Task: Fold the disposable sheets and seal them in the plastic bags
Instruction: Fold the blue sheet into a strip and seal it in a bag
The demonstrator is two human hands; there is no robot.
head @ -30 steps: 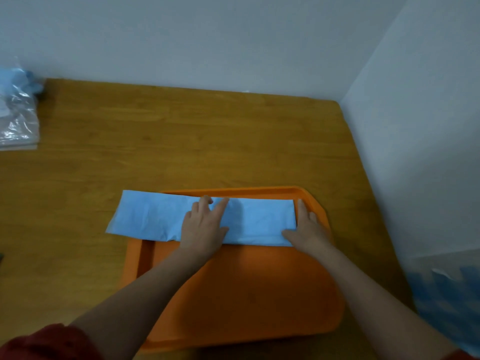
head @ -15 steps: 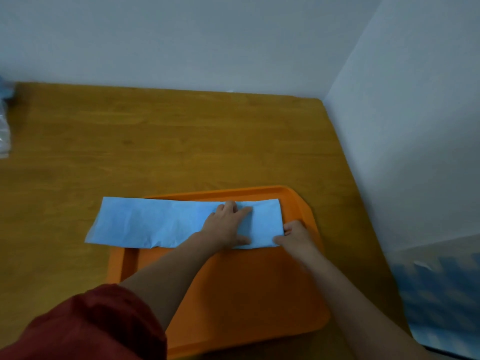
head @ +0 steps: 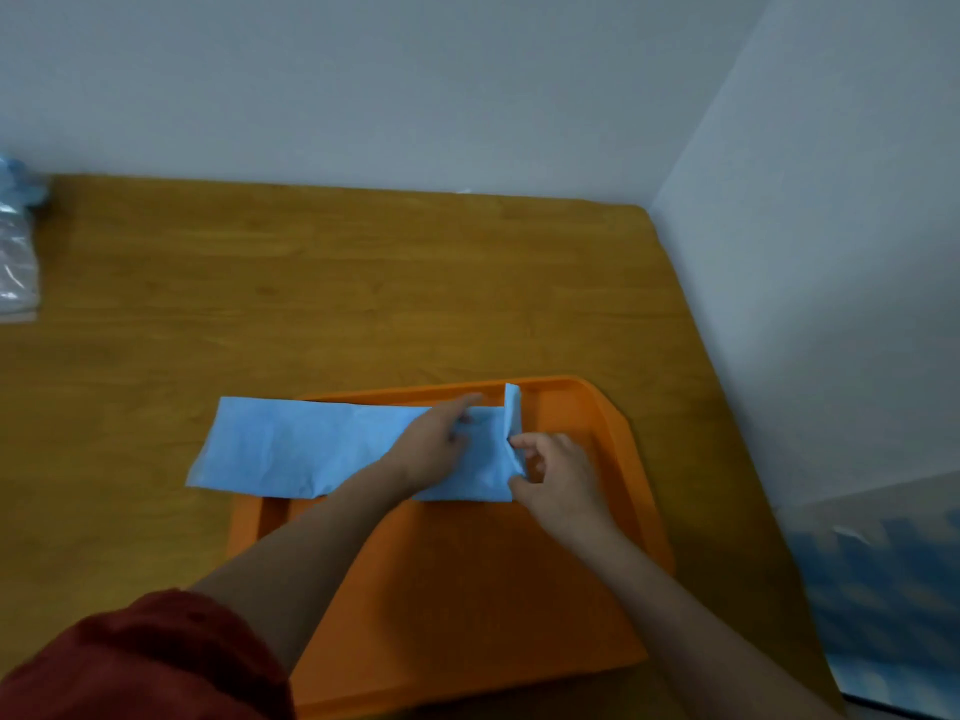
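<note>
A wooden tabletop [head: 363,283] fills most of the view, set into a corner between two pale walls. An orange tray [head: 467,589] lies on its near right part, with its long side running left to right. Across the far end of the tray lies the blue disposable sheet [head: 291,449], folded into a long narrow strip. Its left part reaches past the tray's left rim onto the bare wood, and its right part lies inside the tray. A dark red sleeve [head: 145,662] covers the upper left arm at the bottom left corner. The left hand [head: 436,444] lies on the strip right of its middle, fingers stretched out and pressing it down, so its grip is open and flat. The right hand [head: 561,475] is just beside it at the strip's right end; its grip is closed on that end, thumb and fingers pinching the edge, which stands lifted off the tray. At the far left edge, well apart from the tray, lie clear plastic bags [head: 15,262] with something blue behind them.
</note>
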